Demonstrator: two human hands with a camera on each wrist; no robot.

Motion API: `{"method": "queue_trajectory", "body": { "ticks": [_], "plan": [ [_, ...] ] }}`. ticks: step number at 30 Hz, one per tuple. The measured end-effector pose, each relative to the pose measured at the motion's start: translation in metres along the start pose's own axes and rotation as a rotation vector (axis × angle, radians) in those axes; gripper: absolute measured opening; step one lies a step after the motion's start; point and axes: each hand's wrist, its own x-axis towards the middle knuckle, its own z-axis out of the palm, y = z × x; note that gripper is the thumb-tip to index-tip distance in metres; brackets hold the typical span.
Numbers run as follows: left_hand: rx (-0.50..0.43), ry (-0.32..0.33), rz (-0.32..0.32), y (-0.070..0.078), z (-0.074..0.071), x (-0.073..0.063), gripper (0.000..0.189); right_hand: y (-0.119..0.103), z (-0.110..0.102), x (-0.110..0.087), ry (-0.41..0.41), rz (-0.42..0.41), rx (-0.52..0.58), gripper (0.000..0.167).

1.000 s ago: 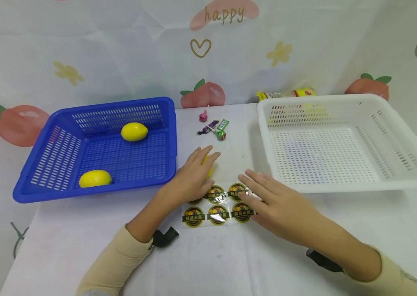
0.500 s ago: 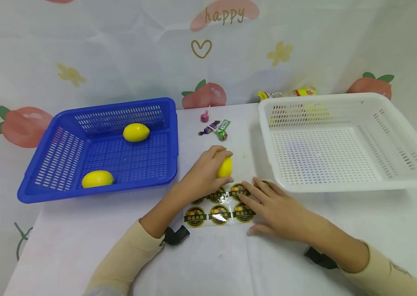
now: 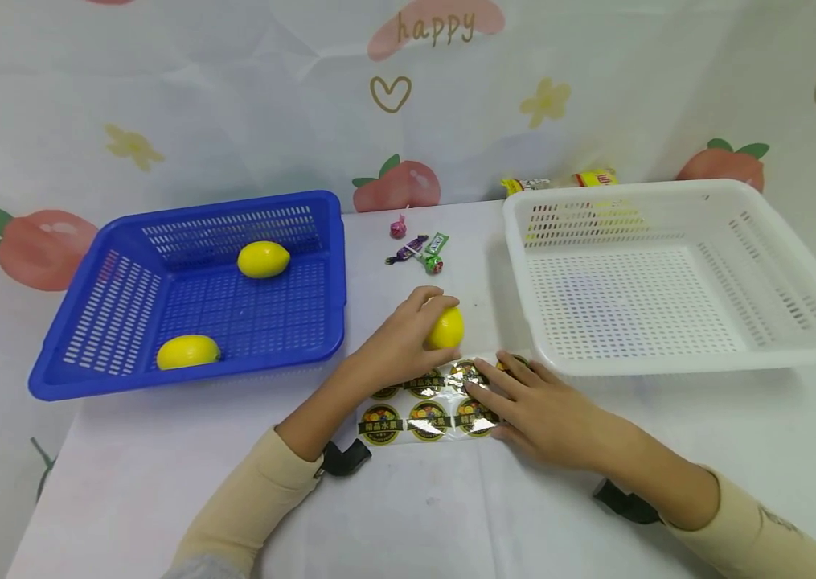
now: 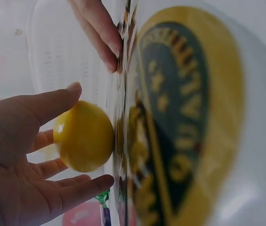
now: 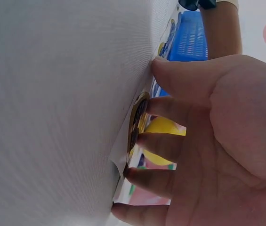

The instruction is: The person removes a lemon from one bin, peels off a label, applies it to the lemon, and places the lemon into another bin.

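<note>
My left hand (image 3: 402, 339) holds a yellow lemon (image 3: 448, 328) at the middle of the table, just behind a sheet of round fruit stickers (image 3: 428, 420). In the left wrist view the thumb and fingers curl around the lemon (image 4: 84, 136) from one side. My right hand (image 3: 548, 412) rests on the right part of the sticker sheet with its fingers spread. From the right wrist its fingertips show touching the sheet's edge, where a corner of the backing (image 5: 121, 153) lifts slightly. Two more lemons lie in the blue basket (image 3: 338, 289), one at the back (image 3: 263, 260), one in front (image 3: 188, 351).
A white basket (image 3: 675, 366) stands on the right, close to my right fingers. Behind my left hand lie several wrapped candies, among them a pink lollipop (image 3: 398, 228) and a green one (image 3: 433, 264). Yellow snack packets (image 3: 596, 178) sit behind the white basket.
My left hand has moved right and taken hold of the lemon, shifting it rightward from beside the blue basket. The right hand has come down onto the sticker sheet with fingers spread.
</note>
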Motion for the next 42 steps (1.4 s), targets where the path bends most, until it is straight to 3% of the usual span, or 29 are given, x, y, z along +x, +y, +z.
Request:
{"method": "queue_trajectory", "body": {
  "ticks": [13,21,26,36,42],
  "plan": [
    [0.065,-0.001,-0.038,0.001,-0.003,-0.014,0.076,0.001,0.001,0.001,0.011,-0.006,0.001,0.06],
    [0.168,-0.087,-0.14,0.006,-0.013,-0.058,0.086,0.001,0.002,0.002,0.001,-0.007,-0.011,0.06],
    [0.16,-0.104,-0.211,0.002,-0.012,-0.074,0.081,0.002,0.001,0.001,0.008,-0.004,-0.023,0.06],
    [0.078,-0.12,-0.326,-0.006,-0.011,-0.073,0.068,0.004,0.001,0.002,0.022,-0.022,-0.022,0.06],
    [0.053,-0.123,-0.315,-0.005,-0.011,-0.072,0.056,0.004,0.002,0.002,0.037,-0.032,-0.03,0.06]
  ]
}}
